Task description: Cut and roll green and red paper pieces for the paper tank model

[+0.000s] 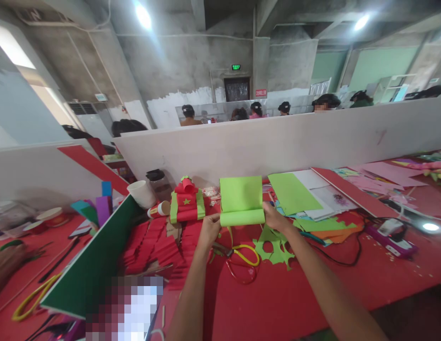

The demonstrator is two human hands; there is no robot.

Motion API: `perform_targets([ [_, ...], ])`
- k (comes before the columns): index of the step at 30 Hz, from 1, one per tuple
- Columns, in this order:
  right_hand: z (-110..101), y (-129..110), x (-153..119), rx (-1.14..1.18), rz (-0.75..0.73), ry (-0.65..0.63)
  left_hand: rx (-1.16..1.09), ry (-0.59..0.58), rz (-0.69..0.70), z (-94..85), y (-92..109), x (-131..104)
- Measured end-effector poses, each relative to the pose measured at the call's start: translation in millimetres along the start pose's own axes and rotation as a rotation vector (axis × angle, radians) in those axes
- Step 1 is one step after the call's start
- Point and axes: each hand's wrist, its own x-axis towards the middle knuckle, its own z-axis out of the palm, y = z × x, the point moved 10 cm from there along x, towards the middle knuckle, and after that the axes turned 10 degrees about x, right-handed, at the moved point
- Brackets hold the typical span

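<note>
A bright green paper sheet (241,193) is held up above the red table, its lower edge rolled into a tube. My left hand (210,228) pinches the left end of the roll, and my right hand (273,217) grips the right end. Just below the sheet, scissors with yellow and red handles (246,255) lie on the table. Green paper with holes cut out (273,246) rests beneath my right hand. To the left stands a red and green paper piece with a star (186,202).
Stacks of red paper strips (152,244) lie left of my hands, beside a dark green board (95,258). Green and white sheets (294,193) are at the right. A white partition (277,142) runs behind the table (263,303). Another person's hand (9,260) is at far left.
</note>
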Motion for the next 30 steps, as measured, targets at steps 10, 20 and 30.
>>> perform_targets([
  [10,-5,-4,-1,-0.018,0.007,0.034,0.017,-0.103,0.070,6.7,31,-12],
  [20,-13,4,-5,-0.071,0.031,-0.020,0.003,-0.191,0.174,15.7,50,-21],
  [30,-16,10,2,-0.016,0.002,0.069,-0.030,-0.108,0.145,9.6,46,-14],
])
